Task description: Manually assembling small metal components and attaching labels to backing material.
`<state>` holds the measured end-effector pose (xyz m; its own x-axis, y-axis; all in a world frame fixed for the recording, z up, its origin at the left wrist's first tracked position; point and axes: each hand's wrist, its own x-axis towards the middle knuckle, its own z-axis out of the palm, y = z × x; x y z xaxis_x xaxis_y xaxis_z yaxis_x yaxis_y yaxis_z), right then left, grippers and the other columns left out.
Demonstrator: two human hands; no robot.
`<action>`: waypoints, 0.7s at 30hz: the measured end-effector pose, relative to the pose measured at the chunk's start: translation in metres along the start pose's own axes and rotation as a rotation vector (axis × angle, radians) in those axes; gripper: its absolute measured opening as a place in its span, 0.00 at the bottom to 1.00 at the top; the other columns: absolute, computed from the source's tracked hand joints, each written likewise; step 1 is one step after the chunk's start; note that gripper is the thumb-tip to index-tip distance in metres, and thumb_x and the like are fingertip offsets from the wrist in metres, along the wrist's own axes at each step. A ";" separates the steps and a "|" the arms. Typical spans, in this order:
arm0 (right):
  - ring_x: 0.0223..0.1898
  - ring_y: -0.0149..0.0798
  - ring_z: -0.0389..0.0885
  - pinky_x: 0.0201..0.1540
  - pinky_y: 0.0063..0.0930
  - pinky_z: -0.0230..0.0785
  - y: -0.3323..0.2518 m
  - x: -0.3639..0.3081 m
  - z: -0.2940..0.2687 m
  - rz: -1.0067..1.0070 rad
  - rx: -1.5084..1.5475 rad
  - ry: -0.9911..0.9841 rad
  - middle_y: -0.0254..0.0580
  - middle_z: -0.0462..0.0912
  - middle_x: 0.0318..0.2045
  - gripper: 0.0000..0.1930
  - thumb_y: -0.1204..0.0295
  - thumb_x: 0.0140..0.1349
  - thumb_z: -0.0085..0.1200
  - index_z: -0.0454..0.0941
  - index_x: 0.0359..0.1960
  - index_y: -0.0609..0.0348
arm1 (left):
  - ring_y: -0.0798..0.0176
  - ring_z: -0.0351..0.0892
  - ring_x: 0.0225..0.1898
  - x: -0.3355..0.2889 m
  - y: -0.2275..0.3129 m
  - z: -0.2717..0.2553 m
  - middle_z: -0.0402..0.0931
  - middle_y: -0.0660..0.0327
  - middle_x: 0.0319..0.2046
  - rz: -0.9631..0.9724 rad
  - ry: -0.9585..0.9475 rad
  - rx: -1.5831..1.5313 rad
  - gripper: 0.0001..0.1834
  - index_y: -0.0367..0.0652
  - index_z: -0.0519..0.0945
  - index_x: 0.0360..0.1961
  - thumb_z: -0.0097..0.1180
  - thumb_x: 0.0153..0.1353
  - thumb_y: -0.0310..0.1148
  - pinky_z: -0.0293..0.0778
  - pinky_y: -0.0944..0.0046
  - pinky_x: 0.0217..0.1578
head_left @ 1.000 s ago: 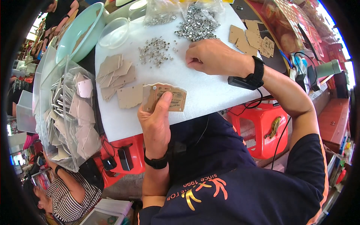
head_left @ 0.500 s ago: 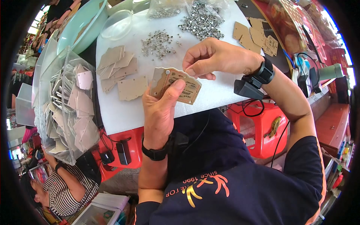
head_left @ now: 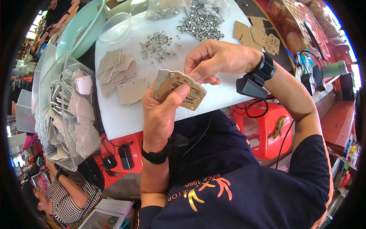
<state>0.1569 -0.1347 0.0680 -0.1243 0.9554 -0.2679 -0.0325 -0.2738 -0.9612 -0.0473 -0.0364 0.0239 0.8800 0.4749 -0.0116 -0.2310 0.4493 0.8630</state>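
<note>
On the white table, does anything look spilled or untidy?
Yes. Small metal eyelets lie scattered loose on the white table, outside their clear bags. The blank cardboard tags form an uneven, overlapping heap. Nothing looks damaged.

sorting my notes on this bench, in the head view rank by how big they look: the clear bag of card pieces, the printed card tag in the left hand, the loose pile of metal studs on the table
1. clear bag of card pieces, clearly largest
2. printed card tag, held up toward the camera by the left hand, so nearness may inflate it
3. loose pile of metal studs, looks about the tag's size; unsure
</note>
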 end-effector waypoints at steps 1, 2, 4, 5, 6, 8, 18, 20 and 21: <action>0.21 0.21 0.73 0.24 0.18 0.66 0.000 0.000 0.001 0.011 0.050 0.010 0.31 0.79 0.24 0.11 0.66 0.62 0.60 0.82 0.37 0.65 | 0.72 0.80 0.39 0.000 0.000 0.000 0.83 0.63 0.38 -0.004 0.002 0.002 0.12 0.38 0.80 0.47 0.62 0.62 0.25 0.75 0.67 0.44; 0.19 0.21 0.73 0.23 0.18 0.66 0.000 0.000 0.001 0.021 0.101 0.020 0.29 0.78 0.23 0.09 0.69 0.62 0.59 0.81 0.35 0.65 | 0.72 0.80 0.39 0.000 0.000 -0.001 0.83 0.63 0.38 -0.004 0.002 0.002 0.12 0.38 0.80 0.47 0.62 0.62 0.25 0.75 0.67 0.44; 0.19 0.21 0.73 0.22 0.19 0.66 0.000 -0.001 0.002 0.028 0.119 0.026 0.29 0.78 0.23 0.10 0.69 0.62 0.59 0.81 0.35 0.65 | 0.72 0.80 0.39 0.001 -0.001 -0.002 0.83 0.63 0.38 -0.003 -0.005 0.014 0.12 0.38 0.80 0.47 0.62 0.62 0.25 0.75 0.68 0.44; 0.19 0.21 0.73 0.22 0.19 0.67 0.000 -0.001 0.002 0.034 0.136 0.032 0.29 0.78 0.22 0.10 0.69 0.62 0.58 0.81 0.35 0.65 | 0.72 0.80 0.39 0.001 0.000 -0.002 0.83 0.63 0.38 -0.003 -0.006 0.014 0.12 0.38 0.80 0.47 0.62 0.62 0.25 0.75 0.68 0.44; 0.19 0.21 0.73 0.22 0.19 0.67 0.000 -0.001 0.003 0.034 0.137 0.033 0.29 0.78 0.22 0.10 0.69 0.62 0.58 0.81 0.35 0.65 | 0.72 0.80 0.39 0.001 0.001 -0.001 0.83 0.63 0.38 0.001 0.006 0.033 0.12 0.38 0.80 0.47 0.62 0.62 0.25 0.75 0.68 0.44; 0.19 0.21 0.73 0.22 0.20 0.68 0.000 0.000 0.005 0.066 0.169 0.030 0.29 0.77 0.22 0.10 0.69 0.62 0.58 0.81 0.35 0.66 | 0.72 0.80 0.39 0.002 0.003 0.000 0.83 0.63 0.38 0.005 0.017 0.052 0.12 0.38 0.80 0.47 0.63 0.61 0.25 0.75 0.68 0.45; 0.20 0.21 0.73 0.24 0.20 0.69 0.003 0.000 0.010 -0.018 0.102 0.048 0.28 0.76 0.22 0.10 0.68 0.63 0.56 0.80 0.36 0.66 | 0.71 0.80 0.39 0.002 0.002 -0.003 0.82 0.63 0.38 0.033 0.016 0.045 0.13 0.38 0.80 0.47 0.63 0.61 0.24 0.75 0.68 0.44; 0.20 0.20 0.73 0.24 0.20 0.69 0.003 -0.001 0.012 0.009 0.104 0.101 0.28 0.76 0.22 0.10 0.69 0.63 0.55 0.80 0.36 0.65 | 0.72 0.80 0.39 0.002 0.001 -0.003 0.82 0.63 0.38 0.038 0.023 0.043 0.12 0.38 0.80 0.46 0.63 0.61 0.24 0.75 0.68 0.44; 0.20 0.20 0.73 0.24 0.20 0.69 0.004 -0.001 0.012 0.009 0.104 0.102 0.28 0.76 0.22 0.10 0.69 0.63 0.55 0.80 0.36 0.65 | 0.72 0.80 0.39 0.002 0.001 -0.004 0.82 0.63 0.38 0.046 0.035 0.047 0.12 0.38 0.80 0.46 0.63 0.61 0.24 0.75 0.68 0.44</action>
<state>0.1448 -0.1377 0.0652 -0.0237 0.9578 -0.2866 -0.1352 -0.2871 -0.9483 -0.0473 -0.0323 0.0225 0.8539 0.5203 0.0117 -0.2502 0.3908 0.8858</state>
